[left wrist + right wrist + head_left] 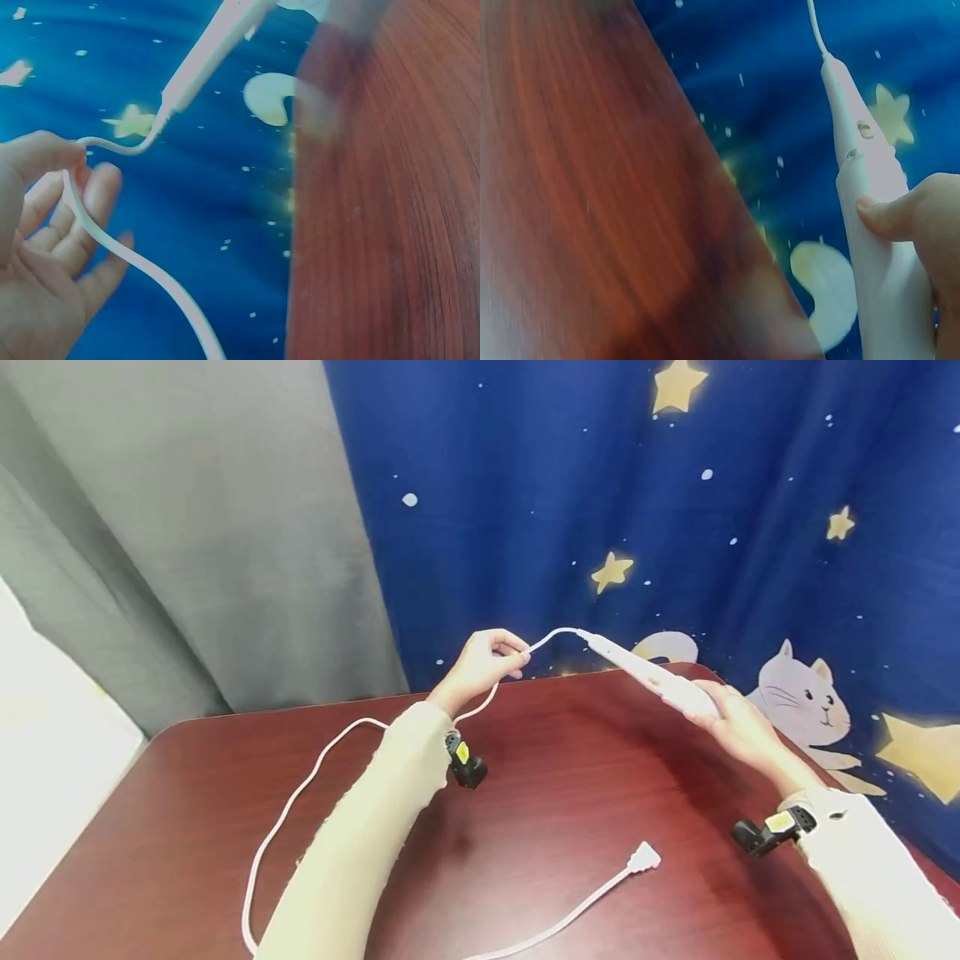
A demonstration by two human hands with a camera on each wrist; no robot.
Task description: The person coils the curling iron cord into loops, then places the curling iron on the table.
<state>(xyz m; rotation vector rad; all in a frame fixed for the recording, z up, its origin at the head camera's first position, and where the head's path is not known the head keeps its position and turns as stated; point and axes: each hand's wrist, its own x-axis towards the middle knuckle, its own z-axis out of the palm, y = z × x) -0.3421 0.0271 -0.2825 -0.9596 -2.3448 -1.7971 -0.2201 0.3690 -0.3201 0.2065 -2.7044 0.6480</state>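
Observation:
My right hand (738, 727) grips the wide end of a slim white hair straightener (633, 666), raised above the far edge of the table. Its narrow end points to the left, where the cord comes out. In the right wrist view the thumb (889, 216) lies along the body, below a small gold-coloured switch (865, 130). My left hand (486, 662) pinches the white cord (142, 262) between thumb and forefinger, a short way from the straightener. The other fingers are loosely bent. From there the cord drops behind the left forearm to the table.
A dark red wooden table (555, 760) lies beneath both hands. The cord loops over its left side, and the white plug (643, 857) rests near the front middle. Behind hang a grey curtain (225, 527) and a blue one (510, 510) with stars and a cat.

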